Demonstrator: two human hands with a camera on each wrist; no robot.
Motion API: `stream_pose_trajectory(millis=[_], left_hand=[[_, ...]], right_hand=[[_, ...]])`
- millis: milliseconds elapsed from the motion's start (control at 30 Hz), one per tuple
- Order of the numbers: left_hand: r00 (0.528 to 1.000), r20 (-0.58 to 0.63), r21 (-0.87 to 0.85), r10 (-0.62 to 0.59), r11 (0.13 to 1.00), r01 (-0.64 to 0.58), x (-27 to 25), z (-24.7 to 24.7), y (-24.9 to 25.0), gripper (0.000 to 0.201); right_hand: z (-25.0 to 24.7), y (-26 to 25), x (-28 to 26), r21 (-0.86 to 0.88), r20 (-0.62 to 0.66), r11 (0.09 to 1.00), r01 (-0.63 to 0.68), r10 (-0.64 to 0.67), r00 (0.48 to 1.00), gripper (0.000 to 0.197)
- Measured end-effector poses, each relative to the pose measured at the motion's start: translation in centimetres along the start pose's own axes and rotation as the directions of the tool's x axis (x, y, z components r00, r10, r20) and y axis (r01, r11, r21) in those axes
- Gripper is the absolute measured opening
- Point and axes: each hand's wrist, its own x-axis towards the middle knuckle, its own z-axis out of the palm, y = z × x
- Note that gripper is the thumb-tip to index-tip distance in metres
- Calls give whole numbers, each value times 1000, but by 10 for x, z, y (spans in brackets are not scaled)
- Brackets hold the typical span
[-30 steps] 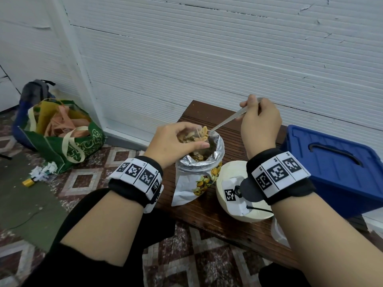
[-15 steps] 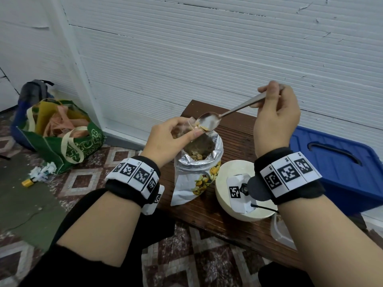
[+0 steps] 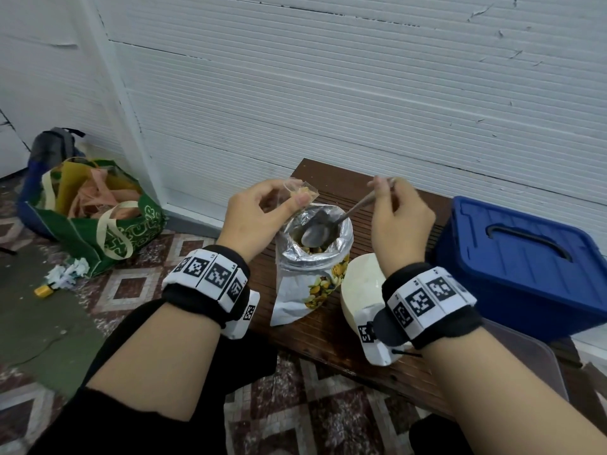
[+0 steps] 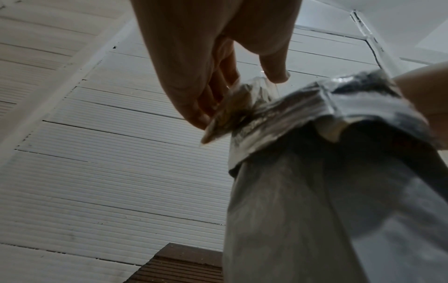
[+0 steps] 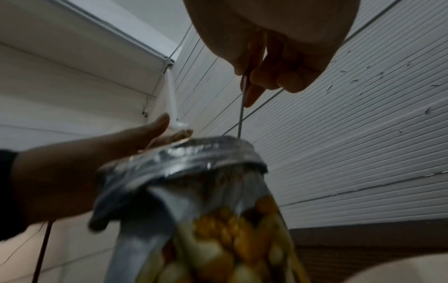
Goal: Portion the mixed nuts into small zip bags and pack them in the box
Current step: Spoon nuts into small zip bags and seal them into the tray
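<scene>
The left hand (image 3: 259, 215) pinches a small clear plastic zip bag (image 3: 300, 193) holding a few nuts, just above the rim of the tall silver foil nut pouch (image 3: 312, 267) standing near the dark wooden bench's (image 3: 328, 339) front edge. The right hand (image 3: 399, 221) grips a metal spoon (image 3: 320, 229), its bowl inside the pouch mouth. A blue lidded plastic box (image 3: 522, 267) sits at the bench's right end, beside a cream round bowl (image 3: 359, 284).

White ribbed wall (image 3: 328, 93) runs across the back, with cracks and chipped spots, and a plain white post (image 3: 108, 93) on the left. Floor (image 3: 138, 284) is maroon tile with pale diamond shapes, pretty dusty, plus a green-grey patch (image 3: 42, 336) at the left. Dark brown slatted worktop (image 3: 331, 336) sits right up against the wall. Light is flat and even
</scene>
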Motion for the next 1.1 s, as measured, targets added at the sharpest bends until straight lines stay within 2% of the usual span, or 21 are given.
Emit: stream_pose_trajectory(millis=[100,233,367,467,600,733,867,1000,1100], left_hand=[[1000,-28,14,10,1000,-10,-1,0,1,31],[998,-64,-8,14,1000,-15,-2,0,7,28],[992,-83,-5,91,996,-92,-4,2,19,29],[991,-11,13,136,991,-135,-8,7,32,33],[980,57,-37,191,981,-189,-19,23,51,32],[954,103,-122,280,956,-268,-31,48,65,29],[906,133,-97,401,915,-391,-39,79,57,35],[880,219,-70,421,906,-416,-51,105,44,39],[884,277,-104,376,926,-362,-60,120,36,42]], right_hand=[[6,8,-13,-69,61,998,14,-10,998,23],[8,17,-20,-86,104,994,-74,83,991,26],[0,10,-16,-1,136,992,-125,124,983,19],[-11,3,-13,61,120,985,-159,151,981,15],[-31,-5,-12,132,67,982,-137,129,989,25],[-59,-14,-16,240,134,953,-183,154,979,36],[-93,-16,-22,337,187,901,-274,221,957,33],[-118,-6,-29,254,232,923,-290,233,944,30],[-129,8,-33,116,233,947,-299,266,935,29]])
